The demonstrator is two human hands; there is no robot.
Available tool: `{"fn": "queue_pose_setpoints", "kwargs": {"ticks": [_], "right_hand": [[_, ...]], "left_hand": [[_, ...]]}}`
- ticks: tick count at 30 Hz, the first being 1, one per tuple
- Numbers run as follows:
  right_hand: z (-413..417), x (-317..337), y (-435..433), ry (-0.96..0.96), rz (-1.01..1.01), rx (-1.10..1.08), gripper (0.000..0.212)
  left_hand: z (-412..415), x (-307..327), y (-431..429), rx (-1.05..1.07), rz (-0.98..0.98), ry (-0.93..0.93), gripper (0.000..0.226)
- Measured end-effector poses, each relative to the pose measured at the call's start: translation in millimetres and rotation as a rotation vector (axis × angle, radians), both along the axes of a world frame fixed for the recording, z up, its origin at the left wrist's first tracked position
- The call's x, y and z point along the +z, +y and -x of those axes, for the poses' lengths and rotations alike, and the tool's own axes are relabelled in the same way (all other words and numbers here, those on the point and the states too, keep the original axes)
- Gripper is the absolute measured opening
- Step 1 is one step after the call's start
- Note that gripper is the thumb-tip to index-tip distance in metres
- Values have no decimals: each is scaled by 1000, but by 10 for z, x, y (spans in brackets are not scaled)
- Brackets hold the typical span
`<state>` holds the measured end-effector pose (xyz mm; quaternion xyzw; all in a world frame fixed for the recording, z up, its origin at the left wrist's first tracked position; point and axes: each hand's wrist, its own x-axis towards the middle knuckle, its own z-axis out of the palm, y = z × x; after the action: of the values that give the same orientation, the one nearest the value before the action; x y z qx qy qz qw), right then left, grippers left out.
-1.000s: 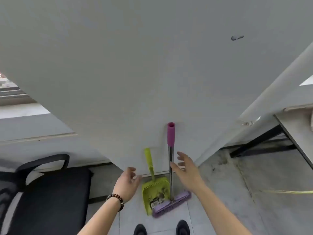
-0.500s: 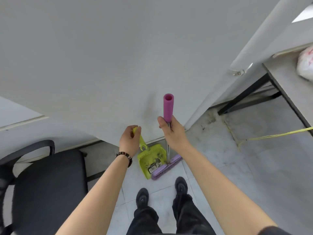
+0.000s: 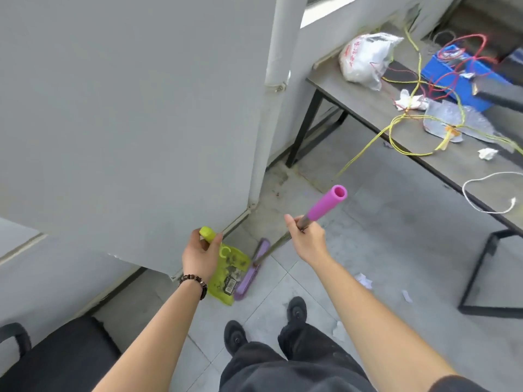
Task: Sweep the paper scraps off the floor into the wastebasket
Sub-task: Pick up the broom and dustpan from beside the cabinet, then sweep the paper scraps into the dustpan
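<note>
Bright, even light, soft and diffuse, leaves only faint shadows beneath the table (image 3: 365, 108). Wide-angle distortion bows the wall (image 3: 127, 108) and its edges toward the margins. Mild blur softens everything, most of all along the lower edge.

Grey tiled floor (image 3: 382, 250) with white paper scraps (image 3: 363, 280), a green dustpan (image 3: 229, 278) and a purple broom (image 3: 250, 274)

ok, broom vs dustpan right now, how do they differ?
Broom: long metal shaft, pink grip, purple head; dustpan: lime green, short handle. Right hand grips the broom, left hand the dustpan. Both are held by their handles, heads low by the wall.
</note>
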<state>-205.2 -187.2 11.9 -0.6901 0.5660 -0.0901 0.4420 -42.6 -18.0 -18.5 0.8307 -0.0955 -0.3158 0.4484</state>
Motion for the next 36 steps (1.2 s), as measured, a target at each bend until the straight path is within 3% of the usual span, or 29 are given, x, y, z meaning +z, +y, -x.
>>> {"fn": "queue_pose_setpoints", "kwargs": {"ticks": [3, 8, 14, 20, 24, 28, 32, 34, 36], "right_hand": [[497, 158, 40, -51, 38, -136, 51], [1165, 437, 184, -245, -4, -373, 40], [2255, 745, 189, -571, 92, -852, 39], [3536, 920, 276, -617, 155, -978, 41], [4279, 1030, 337, -598, 169, -977, 36], [4870, 973, 486, -549, 200, -978, 46], [5249, 806, 654, -388, 172, -924, 52], [5372, 632, 740, -312, 103, -962, 44], [5472, 403, 868, -50, -84, -961, 35]], "left_hand": [[245, 93, -137, -40, 22, -16, 23], [708, 315, -409, -94, 43, -57, 26], [1472, 439, -795, -227, 64, -121, 25], [2590, 491, -993, -352, 35, -177, 29], [3215, 418, -1009, -328, 9, -85, 30], [3585, 170, -1040, -315, -14, -19, 36], [3981, 197, -1091, -385, -42, -49, 35], [4052, 158, -1121, -412, -68, -59, 40], [4078, 106, -1129, -447, -101, -74, 43]]}}
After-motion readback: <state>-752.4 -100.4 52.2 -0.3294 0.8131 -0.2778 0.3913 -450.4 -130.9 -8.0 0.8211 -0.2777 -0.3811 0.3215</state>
